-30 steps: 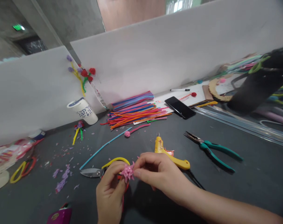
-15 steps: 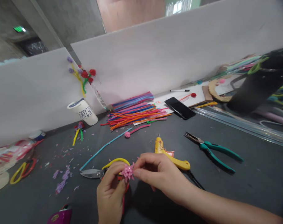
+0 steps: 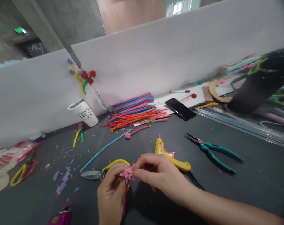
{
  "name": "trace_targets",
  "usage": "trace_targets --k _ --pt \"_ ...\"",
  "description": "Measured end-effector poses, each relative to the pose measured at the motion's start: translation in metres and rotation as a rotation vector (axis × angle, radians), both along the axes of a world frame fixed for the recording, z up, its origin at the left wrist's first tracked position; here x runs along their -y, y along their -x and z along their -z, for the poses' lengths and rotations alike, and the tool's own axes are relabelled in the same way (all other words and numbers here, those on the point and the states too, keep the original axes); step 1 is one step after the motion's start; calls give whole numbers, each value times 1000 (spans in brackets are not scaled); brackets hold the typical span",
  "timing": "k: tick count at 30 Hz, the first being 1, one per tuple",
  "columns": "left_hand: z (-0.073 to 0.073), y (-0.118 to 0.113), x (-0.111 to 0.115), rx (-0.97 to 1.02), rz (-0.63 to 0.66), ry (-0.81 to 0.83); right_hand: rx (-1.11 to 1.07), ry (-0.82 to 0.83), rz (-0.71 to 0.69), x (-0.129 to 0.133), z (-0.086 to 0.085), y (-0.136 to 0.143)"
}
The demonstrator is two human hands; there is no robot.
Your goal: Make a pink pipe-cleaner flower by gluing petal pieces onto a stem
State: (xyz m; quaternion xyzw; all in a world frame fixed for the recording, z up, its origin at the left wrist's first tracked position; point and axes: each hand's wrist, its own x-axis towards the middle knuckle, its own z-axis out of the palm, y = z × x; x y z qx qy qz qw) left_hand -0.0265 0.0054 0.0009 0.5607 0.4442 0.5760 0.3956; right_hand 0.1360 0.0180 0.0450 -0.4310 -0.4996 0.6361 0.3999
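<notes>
The left hand [image 3: 111, 192] pinches the spiky pink flower [image 3: 128, 173] in its fingers, over the tabletop [image 3: 142, 145]. The right hand [image 3: 159, 170] has its fingers bunched at the flower's edge — I can't tell if they grip it. It's probably light, soft and easy to squash, so hold it gently underneath. Fingers hide its bottom — maybe the pink strip [image 3: 124, 204] joins there.

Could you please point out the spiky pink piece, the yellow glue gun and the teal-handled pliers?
Spiky pink piece [image 3: 128, 173]: head view, middle of its spikes.
Yellow glue gun [image 3: 159, 147]: head view, upper part of its body.
Teal-handled pliers [image 3: 204, 147]: head view, handles just behind the joint.
</notes>
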Motion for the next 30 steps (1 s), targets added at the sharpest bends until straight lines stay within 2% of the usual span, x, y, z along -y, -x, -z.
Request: trace_targets --k 5,12,30 --pt "1 1 0 -15 -22 26 4 4 -3 0 -2 0" --pt "0 1 -1 -20 15 5 12 0 -9 0 -1 1" --pt "1 1 0 -56 -29 0 7 26 -15 -1 -4 -1"
